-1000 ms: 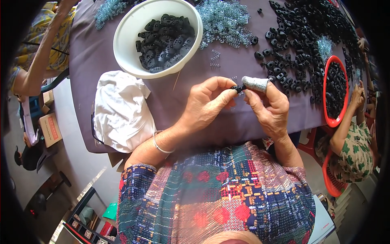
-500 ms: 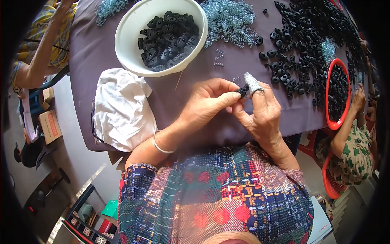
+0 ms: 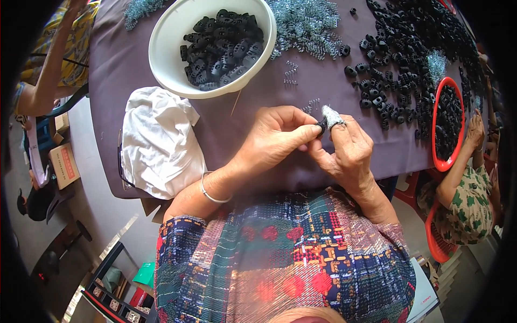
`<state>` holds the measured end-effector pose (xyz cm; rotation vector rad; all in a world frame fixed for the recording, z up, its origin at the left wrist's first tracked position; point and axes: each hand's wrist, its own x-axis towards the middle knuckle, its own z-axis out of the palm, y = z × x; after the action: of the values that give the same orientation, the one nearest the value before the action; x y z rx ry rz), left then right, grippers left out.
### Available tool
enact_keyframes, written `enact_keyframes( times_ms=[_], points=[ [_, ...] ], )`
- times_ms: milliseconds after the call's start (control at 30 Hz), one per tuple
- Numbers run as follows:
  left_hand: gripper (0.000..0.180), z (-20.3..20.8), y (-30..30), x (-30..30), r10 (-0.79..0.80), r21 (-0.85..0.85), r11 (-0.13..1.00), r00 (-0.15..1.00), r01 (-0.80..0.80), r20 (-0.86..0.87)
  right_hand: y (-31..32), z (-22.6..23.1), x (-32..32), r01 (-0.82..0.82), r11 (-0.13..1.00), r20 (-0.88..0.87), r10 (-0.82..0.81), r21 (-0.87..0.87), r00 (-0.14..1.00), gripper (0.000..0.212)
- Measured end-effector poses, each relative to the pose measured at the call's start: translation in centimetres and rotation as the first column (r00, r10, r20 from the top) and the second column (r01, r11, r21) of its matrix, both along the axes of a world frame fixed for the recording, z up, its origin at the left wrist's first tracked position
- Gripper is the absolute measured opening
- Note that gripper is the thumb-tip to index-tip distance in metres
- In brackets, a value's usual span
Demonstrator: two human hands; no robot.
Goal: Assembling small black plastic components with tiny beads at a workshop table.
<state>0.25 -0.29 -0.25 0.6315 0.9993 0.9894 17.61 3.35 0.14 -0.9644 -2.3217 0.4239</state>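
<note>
Above the near edge of the table, a small black plastic cord lock (image 3: 322, 126) is pinched between the thumb and forefinger of my left hand (image 3: 272, 137). My right hand (image 3: 350, 153) closes on the same piece from the right, and a whitish finger cover (image 3: 333, 116) on its forefinger presses against it. The fingers hide most of the piece. Just beyond my fingertips lie a few loose metal springs (image 3: 311, 106), with more springs (image 3: 291, 74) farther up. A white bowl (image 3: 156, 62) holds many black cord locks (image 3: 229, 51).
A large spring pile (image 3: 306, 27) lies behind the bowl. Loose black plastic parts (image 3: 379, 97) spread over the right of the cloth-covered table, beside a red-rimmed basket (image 3: 435, 126). White fabric (image 3: 159, 142) lies at left. Another person's hands (image 3: 475, 129) show at far right.
The finger cover on my right forefinger has tipped lower and closer over the cord lock. My left hand keeps its pinch. The view has shifted slightly.
</note>
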Motion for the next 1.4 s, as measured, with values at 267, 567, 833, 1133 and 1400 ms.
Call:
enact_keyframes(
  times_ms=[267,567,833,1133,1400],
  points=[
    [0.014,0.1,0.1,-0.2,-0.019,0.014,1.0,1.0,0.019,-0.016,0.4,-0.4,0.1,-0.05,0.998,-0.049,0.052,0.046,0.997,0.036],
    [0.013,0.3,0.1,-0.2,-0.028,-0.013,1.0,0.999,0.028,0.015,0.9,-0.9,0.5,-0.101,0.99,-0.06,0.108,0.098,0.992,0.03],
    [0.012,0.2,0.0,0.1,-0.058,-0.004,0.998,0.998,0.058,-0.006,1.0,-1.0,0.9,-0.126,0.98,-0.08,0.14,0.156,0.987,0.029],
    [0.012,0.2,0.0,0.0,-0.077,-0.013,0.997,0.996,0.076,-0.047,1.5,-1.1,0.5,-0.21,0.967,-0.099,0.225,0.145,0.969,0.028],
    [0.021,-0.4,-0.2,0.0,-0.027,0.006,1.0,0.997,0.026,0.07,1.1,-0.4,0.4,-0.072,0.99,-0.149,0.09,0.117,0.985,0.031]
  ],
)
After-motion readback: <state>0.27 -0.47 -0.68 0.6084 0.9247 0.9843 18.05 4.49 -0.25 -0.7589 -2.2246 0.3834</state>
